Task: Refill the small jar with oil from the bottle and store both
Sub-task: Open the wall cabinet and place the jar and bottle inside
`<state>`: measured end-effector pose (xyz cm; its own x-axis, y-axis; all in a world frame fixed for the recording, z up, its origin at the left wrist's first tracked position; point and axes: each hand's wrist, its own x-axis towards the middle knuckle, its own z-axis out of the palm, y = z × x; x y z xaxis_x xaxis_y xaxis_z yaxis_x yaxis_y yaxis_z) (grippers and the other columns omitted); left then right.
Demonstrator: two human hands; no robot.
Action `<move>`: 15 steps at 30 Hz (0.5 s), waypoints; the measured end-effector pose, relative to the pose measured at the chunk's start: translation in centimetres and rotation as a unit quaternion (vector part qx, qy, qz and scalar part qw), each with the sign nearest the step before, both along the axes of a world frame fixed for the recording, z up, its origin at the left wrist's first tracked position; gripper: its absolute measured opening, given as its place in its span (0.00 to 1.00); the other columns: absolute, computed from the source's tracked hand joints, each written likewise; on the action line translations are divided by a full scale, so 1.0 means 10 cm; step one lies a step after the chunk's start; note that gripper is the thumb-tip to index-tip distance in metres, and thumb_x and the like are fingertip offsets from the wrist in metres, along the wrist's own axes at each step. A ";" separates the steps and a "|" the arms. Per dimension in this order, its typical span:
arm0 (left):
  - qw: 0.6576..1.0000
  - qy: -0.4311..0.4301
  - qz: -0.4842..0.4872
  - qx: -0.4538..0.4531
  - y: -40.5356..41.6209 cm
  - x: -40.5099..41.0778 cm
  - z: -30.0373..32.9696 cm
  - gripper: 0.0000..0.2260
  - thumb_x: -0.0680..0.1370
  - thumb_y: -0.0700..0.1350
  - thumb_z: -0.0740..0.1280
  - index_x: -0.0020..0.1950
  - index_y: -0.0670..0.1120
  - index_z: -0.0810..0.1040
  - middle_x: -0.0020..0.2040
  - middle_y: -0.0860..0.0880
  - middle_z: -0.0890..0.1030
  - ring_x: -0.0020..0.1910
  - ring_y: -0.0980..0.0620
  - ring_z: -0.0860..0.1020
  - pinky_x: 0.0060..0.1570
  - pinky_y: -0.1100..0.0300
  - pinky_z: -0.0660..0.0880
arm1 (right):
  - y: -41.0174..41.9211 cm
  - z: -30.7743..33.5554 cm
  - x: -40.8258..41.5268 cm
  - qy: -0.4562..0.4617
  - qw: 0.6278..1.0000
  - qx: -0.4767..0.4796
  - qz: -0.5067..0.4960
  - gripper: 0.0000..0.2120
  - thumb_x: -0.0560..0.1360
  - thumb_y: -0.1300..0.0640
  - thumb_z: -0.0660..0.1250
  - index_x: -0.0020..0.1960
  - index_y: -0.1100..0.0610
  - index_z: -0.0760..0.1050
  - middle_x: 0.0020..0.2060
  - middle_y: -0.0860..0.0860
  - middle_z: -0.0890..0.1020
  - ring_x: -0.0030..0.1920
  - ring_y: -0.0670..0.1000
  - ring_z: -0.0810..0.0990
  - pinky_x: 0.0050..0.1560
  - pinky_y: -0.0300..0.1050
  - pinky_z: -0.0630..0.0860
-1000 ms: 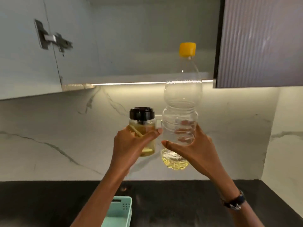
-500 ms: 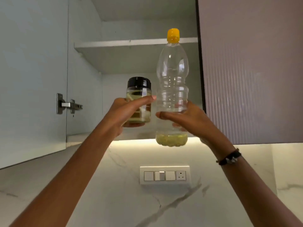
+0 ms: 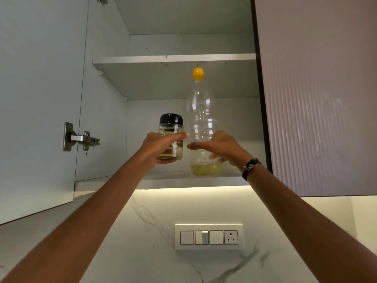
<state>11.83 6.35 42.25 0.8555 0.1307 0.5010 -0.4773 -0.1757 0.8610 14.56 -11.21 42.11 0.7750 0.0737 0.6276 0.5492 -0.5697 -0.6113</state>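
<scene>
While the left hand (image 3: pixel 161 148) grips the small jar (image 3: pixel 171 137) with curled fingers, the right hand (image 3: pixel 222 148) holds the bottle (image 3: pixel 201 119) just beside it. Both are upright at the lower cabinet shelf (image 3: pixel 163 181); little oil (image 3: pixel 206 169) is in the bottle. Below is a switch panel (image 3: pixel 209 236).

Cabinet (image 3: pixel 204 37): wall-mounted, pale grey inside, standing open.
Cabinet door (image 3: pixel 40 99): swung out at the left, pale grey.
Hinge (image 3: pixel 81 137): metal, on the door's inner face.
Upper shelf (image 3: pixel 173 58): grey board spanning the cabinet's width.
Ribbed door (image 3: pixel 318 99): closed, mauve, right of the opening.
Light strip (image 3: pixel 193 187): glowing under the cabinet.
Wall (image 3: pixel 142 231): white marble with grey veins.
Switch panel (image 3: pixel 209 236): white, three switches and one socket.
</scene>
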 end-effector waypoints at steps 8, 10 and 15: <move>1.000 0.008 0.029 0.009 0.25 0.54 -0.13 0.23 0.64 0.54 0.79 0.53 0.46 0.78 0.46 0.44 0.84 0.44 0.47 0.83 0.42 0.53 0.82 | 0.12 0.17 0.66 0.182 0.982 -0.014 0.050 0.40 0.67 0.43 0.75 0.71 0.61 0.65 0.67 0.59 0.71 0.61 0.61 0.75 0.58 0.59 0.74; 0.999 0.004 0.050 0.015 0.32 0.65 -0.15 0.25 0.63 0.56 0.78 0.55 0.46 0.78 0.48 0.44 0.83 0.47 0.46 0.83 0.49 0.49 0.81 | 0.15 0.24 0.79 0.223 0.973 -0.032 0.053 0.42 0.67 0.44 0.75 0.72 0.60 0.63 0.68 0.59 0.70 0.63 0.62 0.73 0.61 0.62 0.73; 0.996 -0.015 0.082 0.027 0.45 0.83 -0.20 0.25 0.65 0.56 0.77 0.56 0.46 0.78 0.50 0.45 0.82 0.49 0.47 0.81 0.51 0.52 0.78 | 0.24 0.40 1.10 0.254 0.965 -0.067 0.028 0.44 0.65 0.49 0.78 0.73 0.62 0.61 0.68 0.63 0.70 0.62 0.64 0.75 0.56 0.59 0.78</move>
